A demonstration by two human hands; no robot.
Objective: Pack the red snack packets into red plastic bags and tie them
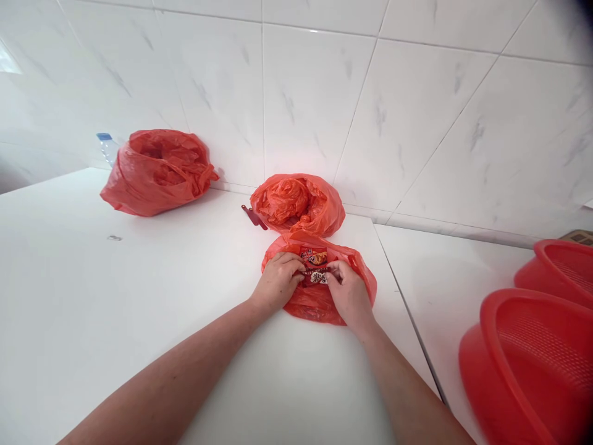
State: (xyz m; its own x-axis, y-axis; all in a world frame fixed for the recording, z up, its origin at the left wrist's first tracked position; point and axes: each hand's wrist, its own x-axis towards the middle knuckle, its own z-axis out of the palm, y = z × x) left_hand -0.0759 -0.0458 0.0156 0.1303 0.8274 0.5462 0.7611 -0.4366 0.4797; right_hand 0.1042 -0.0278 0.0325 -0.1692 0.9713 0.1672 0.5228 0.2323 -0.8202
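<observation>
A small red printed food packet point(317, 258), with dark and white lettering, lies between my two hands. My left hand point(277, 279) pinches its left edge between thumb and fingers. On the opposite edge, the thumb and fingertips of my right hand point(351, 293) close on the packet. Both hands are over the opening of a red plastic bag point(315, 313) that lies spread on the white table point(222, 371). Just behind it, touching, is a second red plastic bag point(330, 207) with crumpled red plastic inside.
A bulky red plastic bag point(148, 191) rests at the back left, with a blue-capped clear bottle point(108, 149) behind it. A narrow dark red object point(254, 217) lies beside the middle bag. Red perforated baskets point(491, 358) stand on the right, across a seam. A tiled wall point(222, 93) bounds the back.
</observation>
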